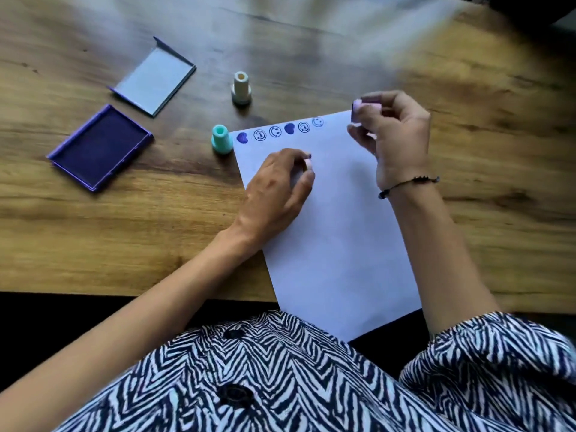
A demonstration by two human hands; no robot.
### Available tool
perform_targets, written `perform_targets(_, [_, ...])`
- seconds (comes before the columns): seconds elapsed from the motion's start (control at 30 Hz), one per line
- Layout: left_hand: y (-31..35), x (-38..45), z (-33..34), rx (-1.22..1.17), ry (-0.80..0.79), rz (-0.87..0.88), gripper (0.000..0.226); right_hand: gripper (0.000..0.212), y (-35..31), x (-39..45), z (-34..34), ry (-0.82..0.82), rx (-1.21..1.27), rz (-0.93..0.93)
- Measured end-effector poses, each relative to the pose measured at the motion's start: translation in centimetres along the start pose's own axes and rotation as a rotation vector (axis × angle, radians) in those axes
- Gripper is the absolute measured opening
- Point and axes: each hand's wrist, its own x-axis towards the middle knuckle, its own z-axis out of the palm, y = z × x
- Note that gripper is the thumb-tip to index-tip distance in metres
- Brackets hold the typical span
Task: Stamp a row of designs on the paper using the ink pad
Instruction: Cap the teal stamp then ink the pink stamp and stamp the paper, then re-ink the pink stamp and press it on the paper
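A white paper (336, 232) lies on the wooden table, its near end hanging over the edge. Along its top edge runs a row of several purple prints (276, 131), hearts and smiley circles. My right hand (392, 132) is shut on a pink stamp (357, 109), lifted above the paper's top right corner. My left hand (280, 185) rests on the paper with its fingers curled and pressing down. The open purple ink pad (99, 148) sits far to the left of the paper.
The ink pad's lid (154, 76) lies open-side up behind the pad. A cream stamp (241, 87) stands behind the paper and a teal stamp (222, 139) stands at its top left corner. The table's near edge (124, 294) runs below my arms.
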Motion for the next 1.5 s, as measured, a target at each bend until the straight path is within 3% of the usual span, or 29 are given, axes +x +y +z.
perform_targets(0.23, [-0.3,0.1,-1.1,-0.337,-0.035,-0.163,0.019,0.019,1.3,-2.4,0.2,-0.051,0.105,0.064])
perform_targets(0.63, [-0.4,0.3,-1.7,-0.542,0.001,-0.189,0.021,0.013,2.2,-4.6,0.7,-0.120,0.230,0.115])
perform_targets(1.03, [0.0,-0.1,-1.5,-0.568,-0.011,-0.200,0.018,0.012,3.1,-5.5,1.0,-0.112,0.230,0.037])
perform_targets(1.2, [0.2,0.6,-0.7,-0.459,-0.006,-0.188,0.020,0.012,5.1,-5.5,0.8,0.042,0.201,-0.210])
perform_targets(1.5, [0.3,1.1,0.4,-0.262,-0.004,-0.135,0.026,0.007,6.7,-5.0,0.5,0.027,0.256,-0.220])
